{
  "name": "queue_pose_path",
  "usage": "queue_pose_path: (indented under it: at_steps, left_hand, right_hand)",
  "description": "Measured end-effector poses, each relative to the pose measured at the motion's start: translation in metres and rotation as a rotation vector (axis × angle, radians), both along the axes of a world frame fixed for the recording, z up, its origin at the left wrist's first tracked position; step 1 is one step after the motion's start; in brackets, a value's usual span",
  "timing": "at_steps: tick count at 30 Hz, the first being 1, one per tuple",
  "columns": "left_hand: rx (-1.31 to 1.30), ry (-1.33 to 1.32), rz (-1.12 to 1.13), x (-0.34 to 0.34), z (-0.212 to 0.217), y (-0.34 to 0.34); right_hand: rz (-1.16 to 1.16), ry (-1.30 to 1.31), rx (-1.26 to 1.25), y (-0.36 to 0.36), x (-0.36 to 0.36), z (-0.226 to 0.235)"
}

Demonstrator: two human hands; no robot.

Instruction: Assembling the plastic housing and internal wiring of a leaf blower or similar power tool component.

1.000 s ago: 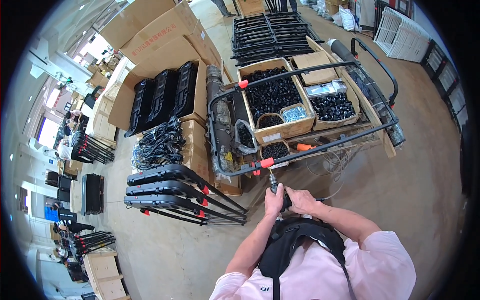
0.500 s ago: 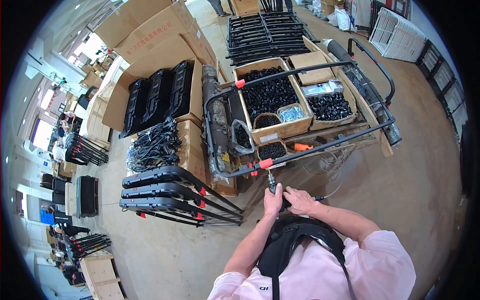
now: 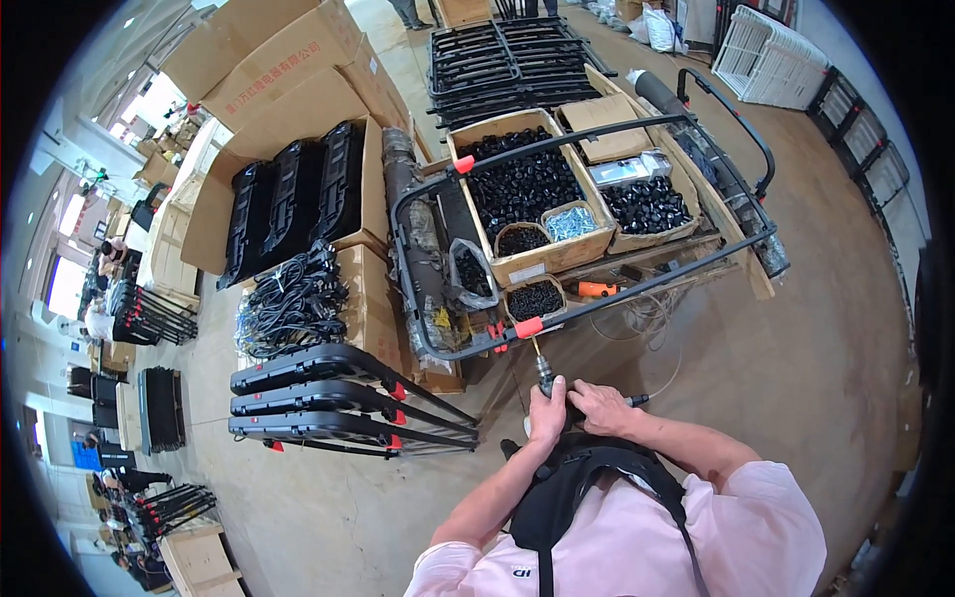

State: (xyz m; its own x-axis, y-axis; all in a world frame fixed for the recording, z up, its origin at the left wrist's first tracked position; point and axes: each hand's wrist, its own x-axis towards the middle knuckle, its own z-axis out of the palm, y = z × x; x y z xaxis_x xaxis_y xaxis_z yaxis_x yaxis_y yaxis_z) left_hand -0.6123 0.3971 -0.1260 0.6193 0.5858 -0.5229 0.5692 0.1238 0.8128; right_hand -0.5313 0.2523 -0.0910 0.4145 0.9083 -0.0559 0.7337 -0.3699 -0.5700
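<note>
Both my hands are closed around a drill (image 3: 544,370) with a metal chuck and a long thin bit. My left hand (image 3: 546,413) wraps its body just behind the chuck. My right hand (image 3: 600,408) is closed on the rear part, beside a hose fitting (image 3: 638,400). The bit points away from me, its tip right at the red plastic piece (image 3: 529,326) on the near bar of a black tubular frame (image 3: 637,289); I cannot tell whether it is inside. A second red piece (image 3: 464,164) sits on the far bar. My palms hide the drill's grip.
Under the frame stand boxes of black plastic parts (image 3: 522,189), a small box of silvery screws (image 3: 571,223) and an orange-handled tool (image 3: 597,290). At left are bundled black cables (image 3: 293,303), a carton of black panels (image 3: 298,194) and stacked black frames (image 3: 313,398). A thin hose (image 3: 676,353) trails at right.
The view has turned a little, so the surroundings sit slightly further left. The drill is a little further back from the red piece, with more of its bit showing. Both hands keep their hold.
</note>
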Motion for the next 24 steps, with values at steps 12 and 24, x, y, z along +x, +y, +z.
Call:
queue_pose_path:
  at_steps: [12,24]
  left_hand:
    - [-0.106,0.124,-0.612,0.021,-0.023,0.010]
    - [0.364,-0.505,-0.955,0.269,0.098,-0.018]
  right_hand:
    - [-0.213,0.104,-0.178,-0.045,-0.002,0.008]
    - [-1.108,0.115,-0.163,-0.165,0.224,-0.031]
